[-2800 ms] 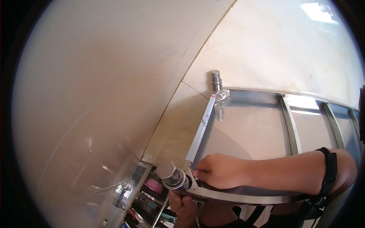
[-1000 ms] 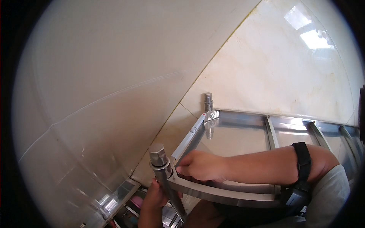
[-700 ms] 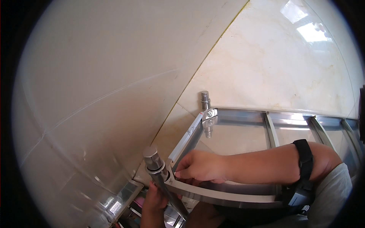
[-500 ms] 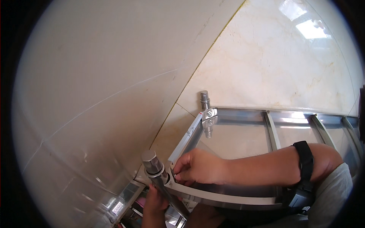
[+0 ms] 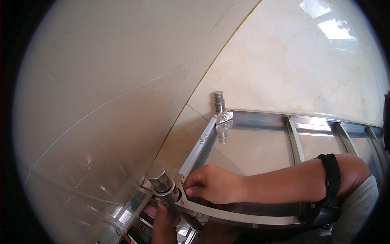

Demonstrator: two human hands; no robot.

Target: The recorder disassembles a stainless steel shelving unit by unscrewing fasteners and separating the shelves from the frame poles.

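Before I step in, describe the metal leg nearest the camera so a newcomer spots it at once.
Start at the metal frame with crossbars, then follow its white edge strip down to the near-left corner. The shiny round leg there has a faceted cap. Unlike the similar far leg, it looks larger and has the left grip at its side.

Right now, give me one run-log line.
left hand: at near metal leg; right hand: at corner of metal frame; far leg: untouched
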